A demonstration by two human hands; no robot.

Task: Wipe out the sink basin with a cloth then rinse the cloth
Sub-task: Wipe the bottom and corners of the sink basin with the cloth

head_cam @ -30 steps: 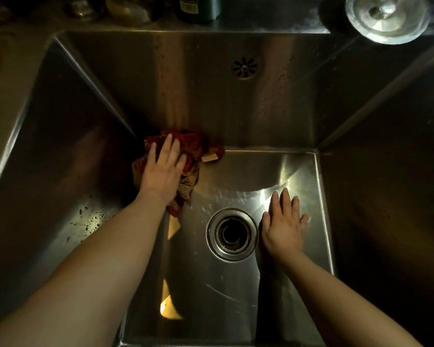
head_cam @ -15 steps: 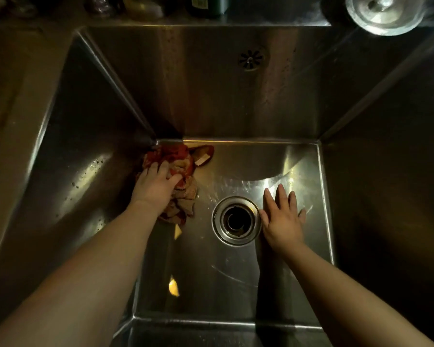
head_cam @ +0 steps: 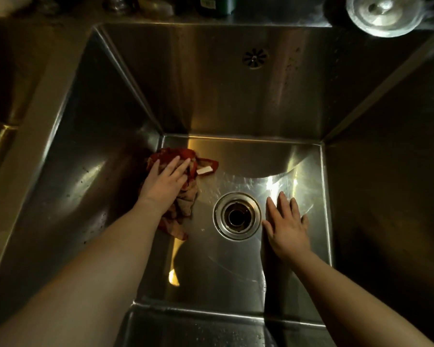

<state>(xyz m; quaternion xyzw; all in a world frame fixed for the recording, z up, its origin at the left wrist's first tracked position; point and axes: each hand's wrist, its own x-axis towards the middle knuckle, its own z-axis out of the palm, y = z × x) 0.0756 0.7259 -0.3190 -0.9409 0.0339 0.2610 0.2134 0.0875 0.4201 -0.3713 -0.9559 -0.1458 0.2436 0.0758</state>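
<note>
The left hand (head_cam: pixel 164 182) lies flat on the cloth (head_cam: pixel 183 209), its fingers straight and close together, pressing down on the fabric and not curled round it. The cloth is red and beige and crumpled. It sits on the floor of the sink basin (head_cam: pixel 210 101) in the far left corner, close to the foot of the left wall, and a part of it comes out from under the wrist toward the near side. A small white tag (head_cam: pixel 205 170) sticks out on its right side, near the fingertips. The right hand (head_cam: pixel 287 226) holds nothing: it is spread palm down on the bare steel floor, fingers straight and a little apart, just beside the right rim of the drain (head_cam: pixel 237 216). The drain is round with a metal ring and lies between the two hands. The floor around it shows streaks and small drops. High on the back wall there is a small round overflow grille (head_cam: pixel 255 58). On the ledge behind the basin, at the far right corner, rests a round metal lid (head_cam: pixel 383 13), and more to the left stand some dark bottles (head_cam: pixel 216 6).
</note>
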